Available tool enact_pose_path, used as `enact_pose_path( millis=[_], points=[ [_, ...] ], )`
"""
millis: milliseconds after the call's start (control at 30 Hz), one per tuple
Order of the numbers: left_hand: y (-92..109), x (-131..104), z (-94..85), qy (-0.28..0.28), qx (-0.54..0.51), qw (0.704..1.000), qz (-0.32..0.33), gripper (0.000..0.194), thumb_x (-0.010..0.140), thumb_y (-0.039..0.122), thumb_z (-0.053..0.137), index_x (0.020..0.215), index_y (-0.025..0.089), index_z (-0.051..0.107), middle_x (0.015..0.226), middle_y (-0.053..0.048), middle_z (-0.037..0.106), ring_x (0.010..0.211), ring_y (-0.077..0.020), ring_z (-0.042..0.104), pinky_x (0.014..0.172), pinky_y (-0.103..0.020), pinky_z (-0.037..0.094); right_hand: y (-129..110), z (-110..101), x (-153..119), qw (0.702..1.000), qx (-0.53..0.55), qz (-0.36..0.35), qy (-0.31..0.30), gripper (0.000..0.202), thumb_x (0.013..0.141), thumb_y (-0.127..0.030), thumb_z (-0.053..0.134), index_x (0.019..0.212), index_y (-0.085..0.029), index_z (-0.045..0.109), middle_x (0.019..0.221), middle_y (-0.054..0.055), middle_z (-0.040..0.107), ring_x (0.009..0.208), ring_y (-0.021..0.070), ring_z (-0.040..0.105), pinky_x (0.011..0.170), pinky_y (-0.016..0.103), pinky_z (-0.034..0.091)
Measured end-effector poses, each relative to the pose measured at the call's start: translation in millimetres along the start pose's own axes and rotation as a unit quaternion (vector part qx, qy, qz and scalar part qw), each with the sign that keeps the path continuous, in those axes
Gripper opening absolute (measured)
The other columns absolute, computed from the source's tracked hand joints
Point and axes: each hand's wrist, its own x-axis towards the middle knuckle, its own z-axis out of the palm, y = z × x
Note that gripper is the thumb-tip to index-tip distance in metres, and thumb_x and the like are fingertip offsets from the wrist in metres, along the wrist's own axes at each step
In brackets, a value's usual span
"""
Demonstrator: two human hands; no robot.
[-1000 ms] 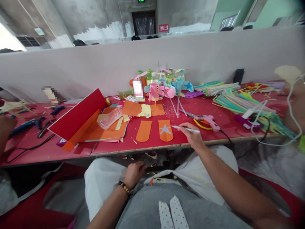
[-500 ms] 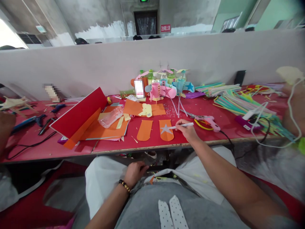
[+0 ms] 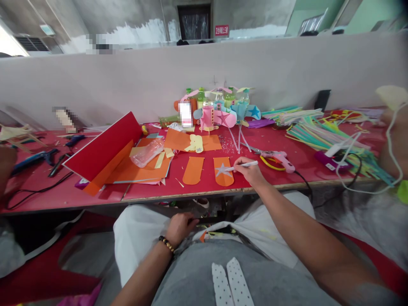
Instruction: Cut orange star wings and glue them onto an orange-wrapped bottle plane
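My right hand is closed on a white pen, whose tip points left at a grey star. That star lies on an orange paper piece with a rounded lower end. A second, similar orange piece lies to its left, with nothing on it. Down on my lap, by the left thigh, rests my left hand, a beaded bracelet at its wrist; its fingers curl and what they hold, if anything, is hidden. Cream paper shapes lie on an orange strip behind the pieces.
Decorated bottles stand at the back of the red table. A pink glue gun and scissors lie right, beside many coloured strips. Left are a red folder and orange sheets. Other people's arms show at both sides.
The view has tilted slightly, so the table things sit a little higher in the picture. The pen is still in my right hand, its tip still at the star. My left hand stays on my lap.
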Motion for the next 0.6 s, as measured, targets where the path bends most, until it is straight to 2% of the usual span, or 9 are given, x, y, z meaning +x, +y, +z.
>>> enact_pose_path(
  millis=[433,600],
  points=[
    [0.9,-0.6,-0.9,0.001,0.011,1.000,0.004,0.025,0.091,0.034,0.053,0.079,0.020,0.070,0.080,-0.004,0.073,0.077,-0.0172,0.066,0.060,-0.024,0.032,-1.7,0.2,-1.2,1.000,0.005,-0.007,0.006,0.010,0.076,-0.025,0.064,0.069,-0.019,0.061,0.060,-0.002,0.063,0.059,0.0145,0.060,0.058,0.025,0.043],
    [0.9,-0.5,-0.4,-0.004,0.014,1.000,0.001,0.025,0.092,0.035,0.051,0.081,0.020,0.069,0.081,-0.004,0.073,0.077,-0.0178,0.066,0.061,-0.024,0.033,-2.5,-0.5,-0.6,0.999,0.013,-0.019,0.028,0.014,0.079,-0.032,0.065,0.074,-0.020,0.062,0.066,-0.001,0.066,0.066,0.0167,0.065,0.063,0.028,0.049]
  ],
)
